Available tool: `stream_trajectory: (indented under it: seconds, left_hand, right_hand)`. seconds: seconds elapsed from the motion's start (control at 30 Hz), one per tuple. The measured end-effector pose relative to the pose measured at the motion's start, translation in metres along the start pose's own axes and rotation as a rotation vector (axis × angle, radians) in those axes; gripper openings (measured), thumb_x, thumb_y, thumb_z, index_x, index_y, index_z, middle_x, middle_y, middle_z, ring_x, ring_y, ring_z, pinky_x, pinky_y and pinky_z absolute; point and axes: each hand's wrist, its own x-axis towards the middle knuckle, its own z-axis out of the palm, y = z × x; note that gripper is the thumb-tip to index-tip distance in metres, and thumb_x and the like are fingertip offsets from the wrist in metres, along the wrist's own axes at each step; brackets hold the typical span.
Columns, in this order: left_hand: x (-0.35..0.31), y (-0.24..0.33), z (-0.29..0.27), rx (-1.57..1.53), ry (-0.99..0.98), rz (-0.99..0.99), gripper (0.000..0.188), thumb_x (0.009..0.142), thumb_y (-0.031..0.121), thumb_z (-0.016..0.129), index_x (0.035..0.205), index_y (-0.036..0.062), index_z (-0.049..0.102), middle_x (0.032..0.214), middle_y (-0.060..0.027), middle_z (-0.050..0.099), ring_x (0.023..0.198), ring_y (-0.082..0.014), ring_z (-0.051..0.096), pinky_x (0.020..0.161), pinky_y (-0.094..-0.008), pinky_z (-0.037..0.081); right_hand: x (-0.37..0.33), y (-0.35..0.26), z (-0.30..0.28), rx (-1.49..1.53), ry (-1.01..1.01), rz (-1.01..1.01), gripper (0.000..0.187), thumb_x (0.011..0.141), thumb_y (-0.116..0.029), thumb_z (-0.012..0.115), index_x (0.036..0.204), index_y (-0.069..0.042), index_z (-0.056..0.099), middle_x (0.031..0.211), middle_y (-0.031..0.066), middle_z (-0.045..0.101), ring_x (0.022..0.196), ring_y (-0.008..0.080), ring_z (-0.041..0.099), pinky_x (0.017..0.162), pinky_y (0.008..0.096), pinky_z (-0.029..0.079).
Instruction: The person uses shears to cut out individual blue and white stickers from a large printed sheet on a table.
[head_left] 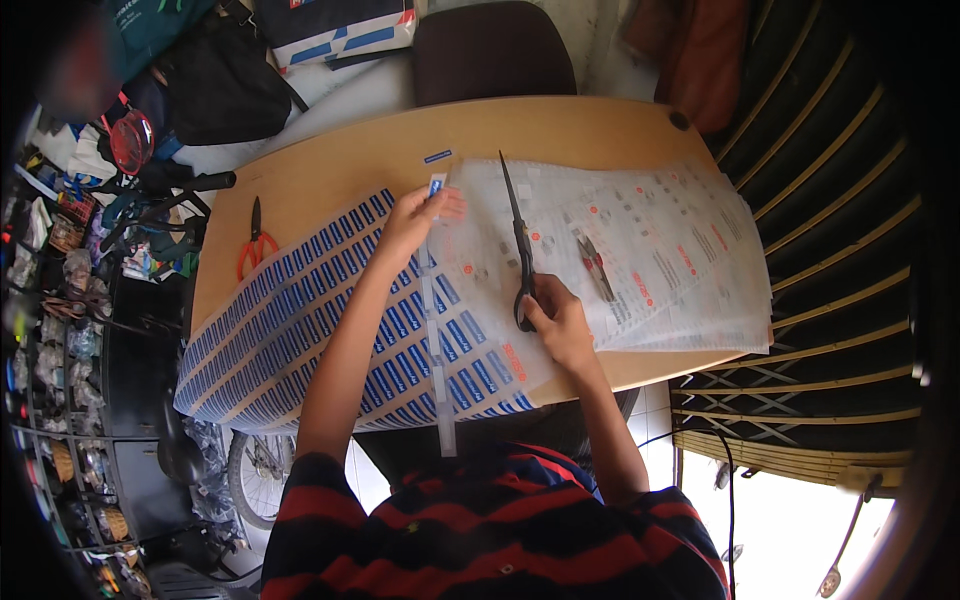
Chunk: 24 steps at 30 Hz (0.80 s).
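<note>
My left hand [412, 222] pinches the upper end of a narrow clear strip [446, 436] with a blue label [437, 186] showing above the fingers. The strip hangs toward me past the table's near edge. In my right hand [562, 325] are black-handled scissors [520, 235], their long blades pointing away from me and looking closed. Under my left arm spreads a clear sheet of blue labels [300, 285]. Translucent sheets with red and grey print [690, 270] lie under my right hand. A small cut blue label [438, 157] rests on the wood beyond my left hand.
Orange-handled scissors [256, 245] lie at the table's left. A red-handled hand tool [593, 266] sits on the printed sheets. The wooden table [330, 160] has a dark chair [495, 50] behind it, crowded shelves [75, 330] left and a folding metal gate [830, 240] right.
</note>
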Motion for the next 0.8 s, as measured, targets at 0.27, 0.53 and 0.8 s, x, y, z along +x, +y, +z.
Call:
stream_trajectory:
  seconds: [0.27,0.53,0.8]
  left_hand:
    - [0.116,-0.045,-0.045,-0.027,0.223,0.128,0.038,0.104,0.025,0.045,0.121,-0.0061,0.058,0.113,-0.0183,0.068,0.107,-0.0237,0.064,0.098,-0.0318,0.046]
    - [0.118,-0.034,-0.046,0.099,0.218,0.125,0.036,0.099,0.028,0.054,0.110,-0.0039,0.067,0.106,-0.0119,0.072,0.097,-0.0151,0.064,0.089,-0.0256,0.046]
    - [0.126,-0.053,-0.071,1.058,0.214,0.070,0.038,0.093,0.034,0.058,0.124,0.0118,0.062,0.126,-0.0119,0.058,0.124,-0.0328,0.050,0.104,-0.0501,0.036]
  right_hand:
    - [-0.001,-0.002,0.001,0.058,-0.014,-0.025,0.037,0.085,-0.017,0.069,0.113,0.006,0.057,0.065,0.0046,0.052,0.057,0.0090,0.044,0.053,0.0274,0.038]
    - [-0.003,0.001,-0.001,0.066,0.004,0.010,0.037,0.083,-0.013,0.069,0.113,0.005,0.058,0.063,0.0034,0.051,0.056,0.0082,0.043,0.052,0.0267,0.037]
    - [-0.001,0.001,0.001,0.066,-0.006,0.018,0.037,0.081,-0.012,0.069,0.112,0.004,0.059,0.061,0.0009,0.046,0.054,0.0073,0.038,0.050,0.0268,0.032]
